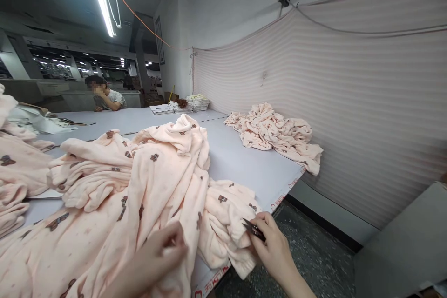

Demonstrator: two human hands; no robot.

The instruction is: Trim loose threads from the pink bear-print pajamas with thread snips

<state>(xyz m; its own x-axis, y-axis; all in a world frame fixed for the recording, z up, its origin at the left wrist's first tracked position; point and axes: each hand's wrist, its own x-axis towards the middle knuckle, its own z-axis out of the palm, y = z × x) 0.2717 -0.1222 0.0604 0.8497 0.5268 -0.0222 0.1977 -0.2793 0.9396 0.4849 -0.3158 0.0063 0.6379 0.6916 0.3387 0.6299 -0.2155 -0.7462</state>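
Soft pale pink fleece garments [167, 163] with small brown printed figures lie in a large heap in front of me. My left hand [165, 249] is over the near part of the heap, slightly blurred, its fingers curled together; whatever they may hold is hidden. In my right hand [274, 242] is a pair of dark thread snips [254, 229], with the pointed blades toward the left. That hand is beside a sleeve-like end of the fleece [230, 223], which lies along the table's edge; whether the fingers also grip the cloth I cannot tell.
The grey table [251, 167] ends at a diagonal right edge above a dark speckled floor [314, 247]. A second pink pile [275, 130] lies toward the striped cloth-covered wall [349, 102]. Paper stacks [197, 102] stand at the back. Across the table sits a person [111, 98].
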